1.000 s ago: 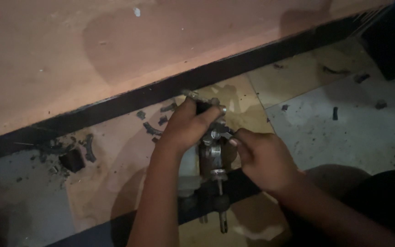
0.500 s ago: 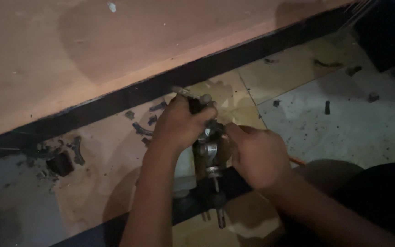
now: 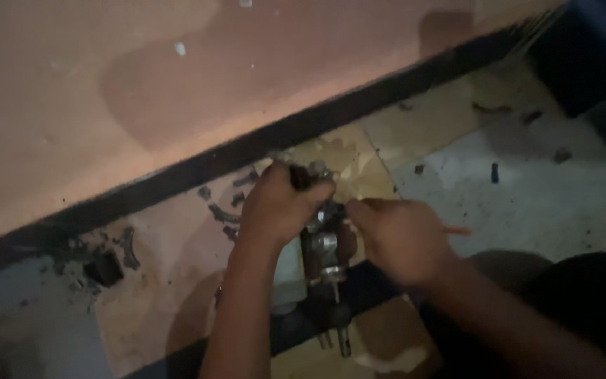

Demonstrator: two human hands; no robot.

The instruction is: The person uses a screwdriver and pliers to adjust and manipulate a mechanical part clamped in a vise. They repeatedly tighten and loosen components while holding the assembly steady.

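On the floor (image 3: 527, 203) near the wall, the left hand (image 3: 278, 207) wraps its fingers around a dark tool above the metal part (image 3: 325, 249). The right hand (image 3: 401, 238) pinches this part. The tool may slip and scatter small pieces (image 3: 222, 214).

I'm in a dim workshop: greasy cardboard sheets (image 3: 177, 260) cover the floor (image 3: 548, 203), strewn with small dark metal bits (image 3: 220, 212).
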